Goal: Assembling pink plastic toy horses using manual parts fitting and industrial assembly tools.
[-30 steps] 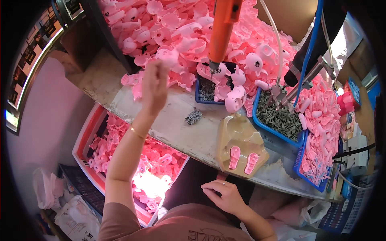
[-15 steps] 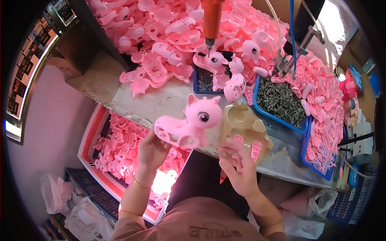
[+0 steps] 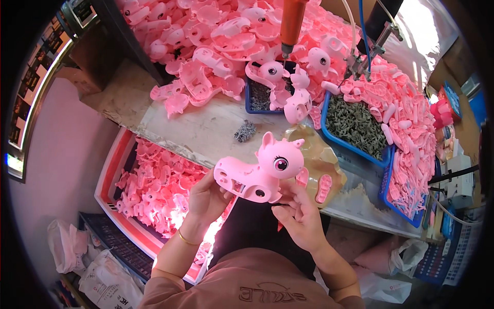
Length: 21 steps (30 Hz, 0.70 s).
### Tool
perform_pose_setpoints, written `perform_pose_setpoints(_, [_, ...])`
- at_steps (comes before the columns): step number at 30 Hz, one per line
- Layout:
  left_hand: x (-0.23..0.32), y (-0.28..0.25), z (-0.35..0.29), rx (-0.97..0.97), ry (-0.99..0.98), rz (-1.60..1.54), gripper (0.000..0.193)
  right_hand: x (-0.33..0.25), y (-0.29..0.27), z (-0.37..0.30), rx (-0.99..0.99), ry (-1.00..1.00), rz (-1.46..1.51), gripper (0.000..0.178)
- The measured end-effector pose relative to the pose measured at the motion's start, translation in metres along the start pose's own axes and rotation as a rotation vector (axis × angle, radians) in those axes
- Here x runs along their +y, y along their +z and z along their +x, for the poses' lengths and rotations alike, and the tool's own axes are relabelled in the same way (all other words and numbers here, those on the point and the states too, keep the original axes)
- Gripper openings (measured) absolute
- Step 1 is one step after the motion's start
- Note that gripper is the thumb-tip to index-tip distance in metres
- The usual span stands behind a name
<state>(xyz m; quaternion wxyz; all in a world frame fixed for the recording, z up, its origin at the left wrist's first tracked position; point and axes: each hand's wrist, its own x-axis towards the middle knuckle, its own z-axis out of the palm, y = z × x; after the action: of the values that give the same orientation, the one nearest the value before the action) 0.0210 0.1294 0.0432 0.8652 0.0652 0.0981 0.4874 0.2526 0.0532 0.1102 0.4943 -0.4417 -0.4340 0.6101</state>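
A pink toy pony body [image 3: 246, 175], with a painted eye and open holes along its underside, is held up over the front edge of the workbench. My left hand [image 3: 208, 198] is closed around its rear end. Fingers of my right hand [image 3: 300, 211] are bent against its chest below the head, partly hidden behind it. Just beyond the toy lies a yellowish moulded fixture [image 3: 329, 154], with a pink leg piece [image 3: 323, 188] in it. A small heap of grey screws [image 3: 245, 131] lies on the bench left of the fixture.
An orange power screwdriver [image 3: 292, 26] hangs over a blue tray [image 3: 248, 103] of screws. Pink pony shells [image 3: 211, 56] pile up behind. At right, blue baskets hold grey-green pieces [image 3: 355, 126] and pink parts [image 3: 406, 154]. Below left stands a crate [image 3: 109, 180] of pink parts.
The pony body has moved right and slightly nearer, tilting a little. My right hand, apart from it before, now touches its chest. The screw heap, hidden behind the toy earlier, shows now.
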Motion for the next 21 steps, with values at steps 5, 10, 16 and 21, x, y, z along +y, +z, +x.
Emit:
perform_pose_setpoints(5, [-0.003, 0.004, -0.001, 0.079, 0.01, 0.022, 0.036, 0.0, 0.0, -0.001, -0.006, 0.016, -0.005, 0.051])
perform_pose_setpoints(10, [-0.004, 0.006, 0.0, 0.054, -0.002, 0.028, 0.034, 0.0, 0.001, -0.003, -0.011, 0.035, 0.008, 0.05])
perform_pose_setpoints(16, [-0.007, 0.013, 0.0, 0.116, -0.004, 0.031, 0.032, -0.001, 0.001, -0.004, -0.007, 0.042, 0.0, 0.05])
perform_pose_setpoints(21, [-0.022, 0.028, -0.007, 0.3, -0.036, 0.112, 0.032, 0.001, 0.006, -0.007, 0.077, -0.064, 0.025, 0.047])
